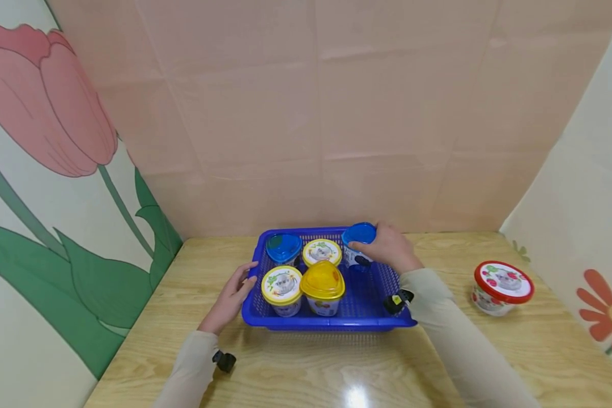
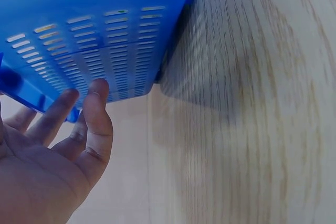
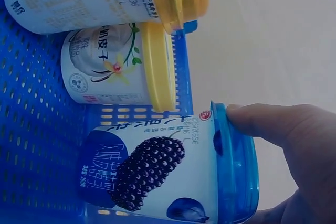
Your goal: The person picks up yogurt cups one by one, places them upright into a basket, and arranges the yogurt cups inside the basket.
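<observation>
My right hand (image 1: 391,248) grips a blue-lidded yogurt cup (image 3: 157,166) by its lid, at the back right of the blue plastic basket (image 1: 331,322). Blackberries are printed on its side. My left hand (image 1: 230,297) is at the basket's left rim, fingers loosely bent against it; in the left wrist view the fingertips (image 2: 98,88) overlap the slotted wall. Inside the basket stand another blue-lidded cup (image 1: 284,247) at the back left, a white-and-yellow-lidded cup (image 1: 322,251) in the back middle, a similar cup (image 1: 281,285) at front left and a yellow-domed cup (image 1: 323,283) beside it.
A round tub with a red-rimmed lid (image 1: 504,282) stands on the wooden table (image 1: 306,368), right of the basket. A pinkish covered wall (image 1: 316,113) rises behind the basket, and painted flower walls flank the table.
</observation>
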### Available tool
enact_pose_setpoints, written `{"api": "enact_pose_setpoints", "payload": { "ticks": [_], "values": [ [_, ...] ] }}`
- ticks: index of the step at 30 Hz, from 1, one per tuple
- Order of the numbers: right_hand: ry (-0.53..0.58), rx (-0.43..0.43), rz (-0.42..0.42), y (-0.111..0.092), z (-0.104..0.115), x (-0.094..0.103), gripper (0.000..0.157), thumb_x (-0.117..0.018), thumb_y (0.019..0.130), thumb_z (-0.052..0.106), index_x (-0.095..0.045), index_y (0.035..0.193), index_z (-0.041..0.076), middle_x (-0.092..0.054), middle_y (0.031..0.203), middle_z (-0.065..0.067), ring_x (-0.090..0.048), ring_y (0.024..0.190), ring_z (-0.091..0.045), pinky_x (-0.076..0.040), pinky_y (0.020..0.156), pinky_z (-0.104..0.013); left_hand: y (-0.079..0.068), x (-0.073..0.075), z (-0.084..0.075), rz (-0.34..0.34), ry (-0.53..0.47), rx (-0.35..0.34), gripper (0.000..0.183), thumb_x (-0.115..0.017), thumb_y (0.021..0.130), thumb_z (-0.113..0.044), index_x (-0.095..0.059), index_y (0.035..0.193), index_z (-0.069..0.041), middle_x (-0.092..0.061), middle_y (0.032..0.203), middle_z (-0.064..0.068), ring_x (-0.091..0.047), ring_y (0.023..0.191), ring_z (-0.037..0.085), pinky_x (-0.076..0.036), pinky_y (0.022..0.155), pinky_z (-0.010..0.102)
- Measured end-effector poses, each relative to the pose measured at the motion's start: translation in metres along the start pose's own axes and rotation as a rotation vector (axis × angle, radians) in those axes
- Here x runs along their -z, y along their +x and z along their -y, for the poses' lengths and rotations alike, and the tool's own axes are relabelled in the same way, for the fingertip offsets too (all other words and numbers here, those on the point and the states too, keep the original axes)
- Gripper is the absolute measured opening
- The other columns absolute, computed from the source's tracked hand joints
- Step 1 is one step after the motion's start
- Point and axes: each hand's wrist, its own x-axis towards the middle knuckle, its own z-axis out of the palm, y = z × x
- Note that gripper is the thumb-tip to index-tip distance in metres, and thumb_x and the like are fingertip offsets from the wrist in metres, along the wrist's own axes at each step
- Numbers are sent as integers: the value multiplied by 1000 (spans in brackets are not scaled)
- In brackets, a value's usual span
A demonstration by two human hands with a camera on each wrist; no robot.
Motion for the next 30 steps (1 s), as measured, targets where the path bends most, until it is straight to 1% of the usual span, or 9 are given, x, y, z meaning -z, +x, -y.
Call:
{"api": "enact_pose_setpoints", "payload": {
  "ticks": [2,7,12,16,19,21,26,30],
  "values": [
    [-1,0,7,0,-1,-3,101,-68,81,68,-41,143,-7,-52,137,-31,-55,118,-46,-47,96,-61,-4,0,-9,10,-5,7,46,-45,108,-24,-39,152,-12,-37,156,21,-37,142,41,-31,114,59],
    [-19,-10,17,0,-1,-8,103,-68,80,69,-40,144,-6,-51,139,-32,-54,120,-47,-46,97,-62,-5,1,-11,14,1,9,47,-46,108,-24,-38,152,-11,-36,157,21,-35,143,42,-30,115,59],
    [-28,-23,32,1,-1,-8,110,-68,79,71,-35,147,-9,-47,142,-34,-51,124,-49,-44,99,-64,-5,1,-10,18,11,12,47,-45,108,-25,-38,152,-11,-35,158,21,-34,144,42,-29,115,59],
    [-45,-26,47,1,-3,-8,114,-69,78,71,-33,147,-11,-46,143,-34,-50,125,-50,-44,99,-63,1,0,3,7,-9,8,46,-44,109,-25,-38,153,-13,-37,156,21,-37,143,41,-31,114,60],
    [-59,-20,54,0,-4,-9,112,-70,77,71,-37,145,-12,-49,141,-34,-53,122,-48,-46,97,-63,6,-1,16,-6,-17,-1,46,-44,109,-29,-38,152,-17,-40,155,20,-39,141,40,-32,113,59],
    [-62,-15,55,-1,-3,-9,110,-70,76,72,-41,143,-11,-51,139,-32,-55,120,-47,-47,96,-62,8,-2,22,-16,-18,-9,45,-45,108,-32,-40,151,-20,-43,153,19,-42,140,38,-33,113,58],
    [-61,-4,52,-1,-3,-9,109,-71,76,72,-43,140,-11,-52,137,-33,-55,119,-47,-48,95,-62,10,-2,28,-27,-17,-27,45,-47,106,-40,-43,149,-24,-47,150,17,-46,137,35,-36,111,57],
    [-56,-8,59,-3,-3,-9,107,-72,77,68,-42,140,-12,-51,137,-34,-54,119,-47,-47,96,-61,10,-2,28,-24,-25,-31,45,-47,106,-41,-44,148,-24,-49,148,17,-48,135,35,-39,110,56]
  ]
}}
